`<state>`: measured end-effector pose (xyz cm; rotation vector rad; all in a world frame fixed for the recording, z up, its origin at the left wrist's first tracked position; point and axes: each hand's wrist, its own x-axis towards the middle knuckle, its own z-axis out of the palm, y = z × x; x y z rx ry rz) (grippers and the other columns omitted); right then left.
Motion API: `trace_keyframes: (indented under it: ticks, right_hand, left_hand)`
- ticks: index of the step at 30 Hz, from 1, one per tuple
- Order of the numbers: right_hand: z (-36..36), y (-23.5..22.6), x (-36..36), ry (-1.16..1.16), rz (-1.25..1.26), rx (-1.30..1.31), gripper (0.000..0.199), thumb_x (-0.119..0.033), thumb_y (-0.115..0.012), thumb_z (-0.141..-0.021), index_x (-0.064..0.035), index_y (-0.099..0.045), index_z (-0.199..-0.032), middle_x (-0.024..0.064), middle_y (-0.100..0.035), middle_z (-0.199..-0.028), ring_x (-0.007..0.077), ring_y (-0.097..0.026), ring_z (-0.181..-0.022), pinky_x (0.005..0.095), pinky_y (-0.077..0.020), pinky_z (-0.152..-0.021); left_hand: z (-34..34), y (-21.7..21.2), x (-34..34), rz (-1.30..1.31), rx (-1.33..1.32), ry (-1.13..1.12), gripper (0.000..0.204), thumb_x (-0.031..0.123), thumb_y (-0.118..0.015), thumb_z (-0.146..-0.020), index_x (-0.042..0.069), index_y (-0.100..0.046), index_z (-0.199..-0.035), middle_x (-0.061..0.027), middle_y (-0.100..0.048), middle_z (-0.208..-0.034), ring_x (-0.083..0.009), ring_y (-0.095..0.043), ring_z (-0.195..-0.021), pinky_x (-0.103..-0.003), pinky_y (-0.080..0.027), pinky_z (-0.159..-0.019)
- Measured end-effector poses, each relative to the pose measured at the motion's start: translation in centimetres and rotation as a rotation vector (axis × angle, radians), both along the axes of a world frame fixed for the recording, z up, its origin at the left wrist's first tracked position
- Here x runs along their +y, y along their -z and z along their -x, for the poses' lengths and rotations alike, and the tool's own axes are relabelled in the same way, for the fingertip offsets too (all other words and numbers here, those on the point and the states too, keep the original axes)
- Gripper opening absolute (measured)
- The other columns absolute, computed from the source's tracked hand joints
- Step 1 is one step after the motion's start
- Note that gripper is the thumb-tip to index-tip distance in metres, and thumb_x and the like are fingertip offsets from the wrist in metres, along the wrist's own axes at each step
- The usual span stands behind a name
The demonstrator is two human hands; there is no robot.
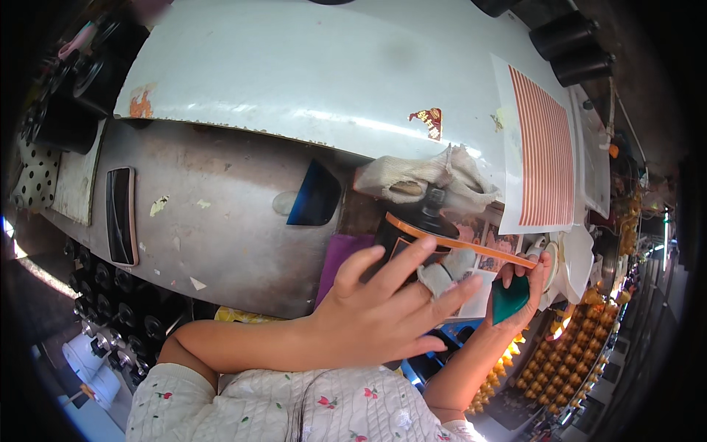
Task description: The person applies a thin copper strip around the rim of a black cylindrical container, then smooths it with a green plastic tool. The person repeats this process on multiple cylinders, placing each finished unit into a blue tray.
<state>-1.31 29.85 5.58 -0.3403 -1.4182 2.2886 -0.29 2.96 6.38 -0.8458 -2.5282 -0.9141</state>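
A black bottle (420, 219) with a narrow neck and an orange-lined label is in front of me. A long, thin orange strip (471, 245) runs from its shoulder out to the right. My left hand (390, 298) spreads its fingers over the bottle, the index fingertip at the strip; whether it presses there I cannot tell. My right hand (526, 291) pinches the strip's far end and also keeps a green flat scraper (509, 300) in its palm. A small greyish-white cloth piece (446, 272) shows behind my left fingers, partly hidden.
A sheet of orange strips (546, 151) lies on the white tabletop (294, 66). White cloth gloves (431, 175) rest behind the bottle. On the grey surface are a dark blue scraper (315, 195) and a phone (122, 215). Black bottles (62, 121) stand left, golden pieces (567, 353) right.
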Motion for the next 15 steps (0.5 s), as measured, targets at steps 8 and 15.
trace_keyframes:
  ticks: [8,15]
  right_hand:
    - [0.2,0.6,0.0,0.000,0.018,-0.020,0.022,-0.009,-0.064,-0.098,-0.0060,-0.056,-0.119,0.0071,-0.061,-0.088,0.0136,-0.053,-0.074,0.0246,-0.0440,-0.055]
    - [0.4,0.7,-0.4,0.036,0.040,-0.044,0.024,-0.008,-0.065,-0.097,-0.0056,-0.056,-0.119,0.0066,-0.059,-0.087,0.0135,-0.052,-0.074,0.0247,-0.0435,-0.056]
  left_hand:
    - [-1.0,0.9,0.5,-0.049,-0.087,-0.089,0.072,0.065,-0.056,-0.089,0.017,-0.059,-0.143,-0.0025,-0.059,-0.094,-0.0383,-0.041,-0.136,-0.070,-0.004,-0.114]
    - [-1.1,1.1,-0.4,-0.101,-0.242,-0.065,0.082,0.059,-0.063,-0.090,0.004,-0.049,-0.148,-0.0152,-0.058,-0.138,-0.0435,-0.038,-0.139,-0.073,-0.004,-0.112]
